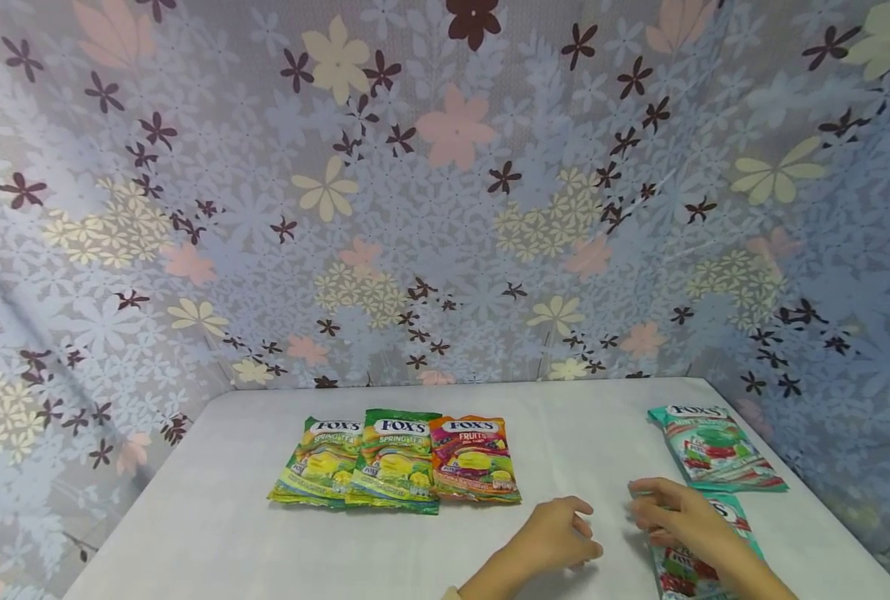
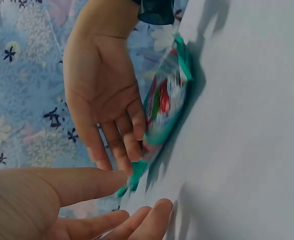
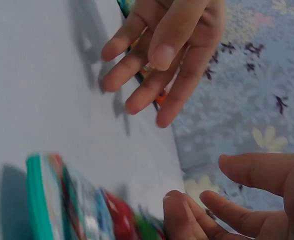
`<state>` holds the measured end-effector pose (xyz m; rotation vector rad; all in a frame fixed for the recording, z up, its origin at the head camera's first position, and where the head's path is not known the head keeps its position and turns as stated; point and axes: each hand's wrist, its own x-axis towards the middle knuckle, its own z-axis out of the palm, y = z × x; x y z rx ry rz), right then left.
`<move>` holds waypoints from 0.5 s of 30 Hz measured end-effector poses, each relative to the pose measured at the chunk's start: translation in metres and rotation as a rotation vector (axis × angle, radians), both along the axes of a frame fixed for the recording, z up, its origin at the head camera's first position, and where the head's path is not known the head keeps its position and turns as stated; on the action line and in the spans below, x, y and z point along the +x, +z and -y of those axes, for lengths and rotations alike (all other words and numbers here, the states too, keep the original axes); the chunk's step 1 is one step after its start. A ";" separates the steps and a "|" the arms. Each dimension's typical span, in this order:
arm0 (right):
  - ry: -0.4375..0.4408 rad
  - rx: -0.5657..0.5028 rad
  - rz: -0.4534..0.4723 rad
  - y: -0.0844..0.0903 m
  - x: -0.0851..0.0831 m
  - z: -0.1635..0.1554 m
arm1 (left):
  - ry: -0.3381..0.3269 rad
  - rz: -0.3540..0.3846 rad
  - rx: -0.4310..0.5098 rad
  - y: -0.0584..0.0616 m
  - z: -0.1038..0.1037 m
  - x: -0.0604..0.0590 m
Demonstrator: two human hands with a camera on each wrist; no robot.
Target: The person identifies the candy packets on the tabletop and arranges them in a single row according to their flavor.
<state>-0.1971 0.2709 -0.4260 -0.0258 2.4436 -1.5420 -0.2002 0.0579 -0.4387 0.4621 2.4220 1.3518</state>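
Observation:
My left hand (image 1: 553, 537) hovers over the white table with its fingers loosely bent and nothing in them. To its right, my right hand (image 1: 688, 525) overlaps the nearer teal candy bag (image 1: 673, 575) and hides part of it. In the left wrist view, the right hand's fingers (image 2: 119, 140) hang loosely beside that teal bag (image 2: 164, 97), palm in sight, not curled round it. The right wrist view shows the left hand (image 3: 174, 55) with spread fingers, and the teal bag (image 3: 94, 210) at the bottom, blurred.
Another teal bag (image 1: 718, 450) lies farther back on the right. Left of centre, two green Spring Tea bags (image 1: 313, 467) (image 1: 396, 462) and a Fruits bag (image 1: 475, 458) lie in an overlapping row. Flowered cloth (image 1: 445, 250) hangs around the white table (image 1: 212, 517).

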 end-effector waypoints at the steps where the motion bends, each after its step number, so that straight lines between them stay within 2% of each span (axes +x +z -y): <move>1: -0.010 0.007 0.011 0.001 0.002 -0.004 | -0.001 0.007 0.004 0.000 -0.005 0.001; 10: -0.088 0.172 0.104 0.000 0.011 -0.054 | -0.007 0.029 0.012 0.001 -0.032 0.006; 15: -0.111 0.186 0.185 -0.011 0.011 -0.091 | -0.032 -0.017 -0.095 -0.003 -0.043 0.006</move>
